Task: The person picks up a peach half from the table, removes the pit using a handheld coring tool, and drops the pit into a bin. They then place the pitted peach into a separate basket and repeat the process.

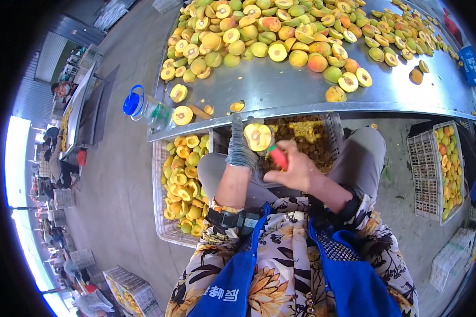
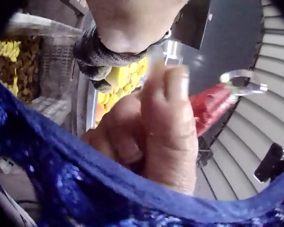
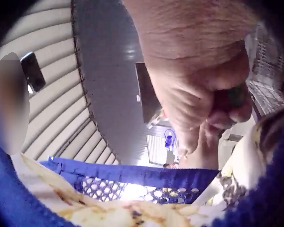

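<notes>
My left hand [image 1: 239, 147], in a grey glove, holds a halved peach [image 1: 258, 136] with its cut face up and the pit showing. In my bare right hand [image 1: 297, 170] is a red-handled pitting tool [image 1: 278, 157], close beside the peach half. The left wrist view shows the tool's curved metal loop [image 2: 244, 86] beyond its red handle [image 2: 210, 108]. Seen from the right wrist, the fingers [image 3: 227, 116] curl round the handle, which they mostly hide. Below both hands, between the knees, sits a crate of brown pits [image 1: 322, 150].
A metal table [image 1: 259, 95] ahead bears a heap of peach halves [image 1: 238, 34]. A blue-capped bottle [image 1: 156, 113] stands at its left corner. At left is a crate of pitted halves [image 1: 182, 185]; another peach crate [image 1: 423, 174] stands at right. People work at far left.
</notes>
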The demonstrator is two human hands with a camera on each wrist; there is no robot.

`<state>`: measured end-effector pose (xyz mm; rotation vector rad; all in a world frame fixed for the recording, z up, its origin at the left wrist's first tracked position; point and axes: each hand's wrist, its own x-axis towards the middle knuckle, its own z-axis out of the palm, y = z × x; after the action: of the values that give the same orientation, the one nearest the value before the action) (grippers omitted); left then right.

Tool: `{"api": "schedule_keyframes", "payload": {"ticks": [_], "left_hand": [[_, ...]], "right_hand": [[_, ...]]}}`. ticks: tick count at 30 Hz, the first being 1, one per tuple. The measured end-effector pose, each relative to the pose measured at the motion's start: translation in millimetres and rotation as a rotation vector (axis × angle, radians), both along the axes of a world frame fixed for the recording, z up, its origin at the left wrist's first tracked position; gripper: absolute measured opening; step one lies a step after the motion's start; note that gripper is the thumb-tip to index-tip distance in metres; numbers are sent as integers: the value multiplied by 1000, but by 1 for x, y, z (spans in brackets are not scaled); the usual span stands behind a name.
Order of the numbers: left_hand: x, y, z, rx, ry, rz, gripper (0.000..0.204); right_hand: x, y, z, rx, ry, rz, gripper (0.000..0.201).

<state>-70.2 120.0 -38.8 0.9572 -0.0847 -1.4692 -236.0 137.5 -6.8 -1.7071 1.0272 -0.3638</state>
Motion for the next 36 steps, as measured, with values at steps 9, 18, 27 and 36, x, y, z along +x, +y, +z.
{"api": "schedule_keyframes", "payload": {"ticks": [9, 18, 27, 36], "left_hand": [[-10, 3, -4, -76, -4, 13, 34], [-26, 0, -1, -235, -141, -71, 19], [-39, 0, -6, -254, -444, 46, 19], [-19, -8, 5, -155, -396, -343, 32]], "right_hand": [[-9, -1, -29, -496, -172, -141, 34], [-11, -2, -20, -346, 8, -149, 25], [-8, 4, -23, -268, 98, -148, 20], [-17, 8, -42, -365, 37, 77, 30]]}}
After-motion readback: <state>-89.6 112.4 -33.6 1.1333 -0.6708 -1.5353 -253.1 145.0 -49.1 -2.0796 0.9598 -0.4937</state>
